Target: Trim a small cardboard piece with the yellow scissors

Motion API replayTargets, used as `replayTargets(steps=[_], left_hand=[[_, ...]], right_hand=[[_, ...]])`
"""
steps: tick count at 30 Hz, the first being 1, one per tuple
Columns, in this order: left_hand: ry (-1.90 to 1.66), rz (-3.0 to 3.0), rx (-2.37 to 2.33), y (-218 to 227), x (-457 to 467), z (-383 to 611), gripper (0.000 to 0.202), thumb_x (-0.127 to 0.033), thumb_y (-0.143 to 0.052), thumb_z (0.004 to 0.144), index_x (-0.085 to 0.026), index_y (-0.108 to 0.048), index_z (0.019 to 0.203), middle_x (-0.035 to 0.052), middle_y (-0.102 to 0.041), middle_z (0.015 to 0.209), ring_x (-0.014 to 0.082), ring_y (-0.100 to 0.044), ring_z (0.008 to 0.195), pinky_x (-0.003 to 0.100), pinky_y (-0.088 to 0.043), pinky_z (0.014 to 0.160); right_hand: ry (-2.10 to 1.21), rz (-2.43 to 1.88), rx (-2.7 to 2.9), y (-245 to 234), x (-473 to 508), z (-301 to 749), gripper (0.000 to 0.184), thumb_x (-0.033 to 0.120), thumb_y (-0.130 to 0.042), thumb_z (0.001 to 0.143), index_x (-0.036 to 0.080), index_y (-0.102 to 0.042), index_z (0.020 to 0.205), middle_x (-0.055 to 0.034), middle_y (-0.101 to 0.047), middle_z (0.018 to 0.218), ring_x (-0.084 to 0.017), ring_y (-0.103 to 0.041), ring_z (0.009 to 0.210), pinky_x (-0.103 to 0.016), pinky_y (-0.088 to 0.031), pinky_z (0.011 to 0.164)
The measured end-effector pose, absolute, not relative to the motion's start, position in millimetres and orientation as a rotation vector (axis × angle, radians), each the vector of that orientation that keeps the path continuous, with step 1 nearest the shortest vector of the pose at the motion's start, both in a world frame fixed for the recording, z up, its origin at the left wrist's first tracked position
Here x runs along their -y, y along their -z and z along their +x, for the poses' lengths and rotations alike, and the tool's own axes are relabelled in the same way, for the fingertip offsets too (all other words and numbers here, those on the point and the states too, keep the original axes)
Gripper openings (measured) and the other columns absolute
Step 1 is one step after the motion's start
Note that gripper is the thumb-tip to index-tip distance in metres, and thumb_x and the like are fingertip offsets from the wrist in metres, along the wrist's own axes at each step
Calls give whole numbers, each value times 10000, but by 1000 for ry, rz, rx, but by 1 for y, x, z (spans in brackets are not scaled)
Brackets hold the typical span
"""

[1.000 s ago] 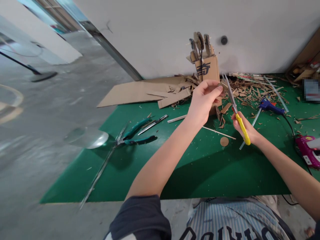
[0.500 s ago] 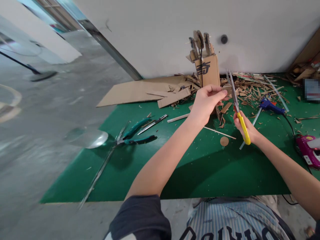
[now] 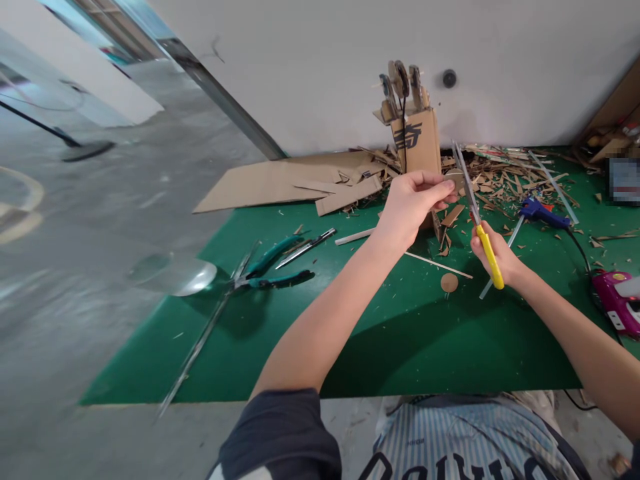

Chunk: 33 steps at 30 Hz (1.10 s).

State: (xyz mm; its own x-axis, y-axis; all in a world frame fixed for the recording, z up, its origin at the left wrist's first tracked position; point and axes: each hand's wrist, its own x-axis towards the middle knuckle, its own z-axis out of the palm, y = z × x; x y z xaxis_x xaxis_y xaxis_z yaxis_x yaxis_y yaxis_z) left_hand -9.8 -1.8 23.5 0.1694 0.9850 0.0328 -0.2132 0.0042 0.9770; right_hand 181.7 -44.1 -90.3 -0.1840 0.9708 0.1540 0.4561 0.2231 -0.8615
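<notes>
At the right front of an upright cardboard box, the left hand pinches a small cardboard piece while the right hand grips yellow-handled scissors; a clean cut likely calls for turning the piece slowly.

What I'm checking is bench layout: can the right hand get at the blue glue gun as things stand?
Probably yes: the blue glue gun lies close to the right hand, with nothing standing between them, though that hand's grip is taken up by yellow-handled scissors.
</notes>
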Motion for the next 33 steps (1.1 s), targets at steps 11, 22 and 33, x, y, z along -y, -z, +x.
replayTargets(steps=[11,22,33], left_hand=[[-1199,1209,-966,-27,-1,-15,117,-106,-768,781,-144,-662,748,8,-716,674,99,-695,655,233,-542,665],[-1205,1329,-960,-28,-7,-22,111,-101,-759,766,-140,-664,724,2,-681,645,106,-665,640,256,-536,694],[-1209,1437,-1016,-30,-4,-23,59,-117,-750,759,-156,-706,755,-2,-685,700,92,-609,645,240,-515,688]], right_hand=[[-788,-1396,1860,80,44,189,377,616,-490,933,251,-405,902,22,-520,677,-158,-452,582,-338,-341,583],[-824,-1382,1869,85,37,194,424,636,-581,880,252,-402,866,36,-513,657,-139,-430,580,-311,-317,583],[-998,-1223,1857,78,45,190,554,803,-442,896,252,-404,951,21,-476,783,-149,-427,635,-326,-343,598]])
